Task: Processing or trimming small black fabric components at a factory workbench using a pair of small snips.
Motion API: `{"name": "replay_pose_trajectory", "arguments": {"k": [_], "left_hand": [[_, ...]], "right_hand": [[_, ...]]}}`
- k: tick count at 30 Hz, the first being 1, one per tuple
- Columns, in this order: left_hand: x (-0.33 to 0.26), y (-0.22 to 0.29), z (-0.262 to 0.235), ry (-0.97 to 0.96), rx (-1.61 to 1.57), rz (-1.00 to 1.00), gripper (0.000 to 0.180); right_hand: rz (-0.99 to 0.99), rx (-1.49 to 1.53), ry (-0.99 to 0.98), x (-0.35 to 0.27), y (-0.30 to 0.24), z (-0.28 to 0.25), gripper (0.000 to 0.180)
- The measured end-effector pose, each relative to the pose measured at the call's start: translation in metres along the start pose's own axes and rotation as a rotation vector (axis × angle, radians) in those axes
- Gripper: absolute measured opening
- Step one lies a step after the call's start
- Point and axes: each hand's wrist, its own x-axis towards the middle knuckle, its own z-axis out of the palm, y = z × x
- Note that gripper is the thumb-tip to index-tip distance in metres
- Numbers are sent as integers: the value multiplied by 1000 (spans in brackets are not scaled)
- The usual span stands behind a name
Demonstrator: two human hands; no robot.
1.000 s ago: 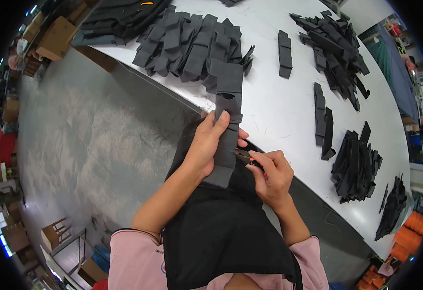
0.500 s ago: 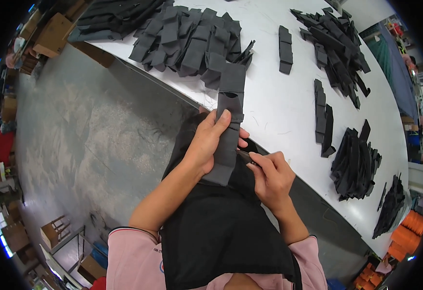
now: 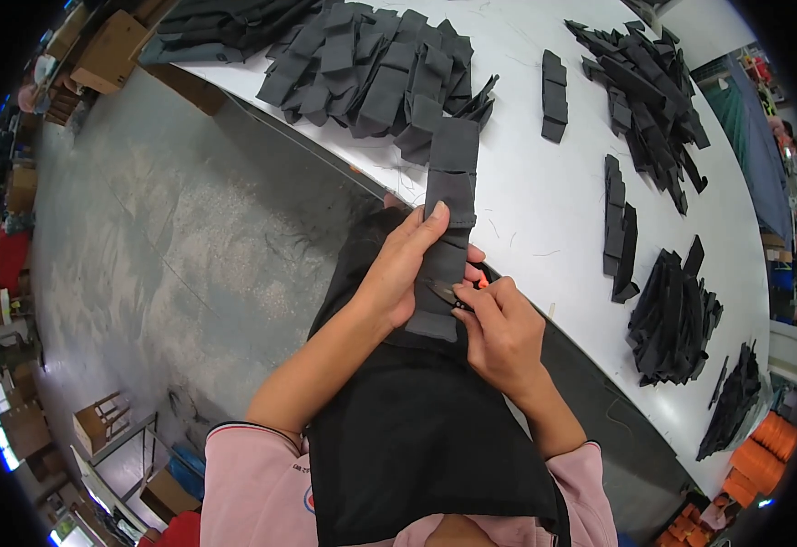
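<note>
— at the table (image 3: 544,228) edge: anything changed?
— barely. left hand (image 3: 407,273) stays closed round the dark strip (image 3: 446,228), held over the lap; right hand (image 3: 498,333) keeps its pinched snips (image 3: 444,294) at the strip's side (trimming goes on, i'd judge).

This is looking like a garment or sewing workshop. A long white desk (image 3: 544,210) is carrying many heaps of cut black fabric pieces (image 3: 371,73), sorted into separate stacks (image 3: 676,314). Bare grey concrete floor (image 3: 152,246) is stretching beside it, with cardboard boxes (image 3: 107,50) sitting along its edge and orange thread cones (image 3: 758,460) standing at the far end.
</note>
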Motion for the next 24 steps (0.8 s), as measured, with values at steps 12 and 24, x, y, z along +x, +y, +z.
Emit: {"name": "replay_pose_trajectory", "arguments": {"k": [12,24], "left_hand": [[2,-4,-3,-11,1,-19,41],[-23,-23,-1,-145,188,-16,60]], "right_hand": [[38,39,63,-3,-1,0,25],[304,281,130,-1,20,14,44]]}}
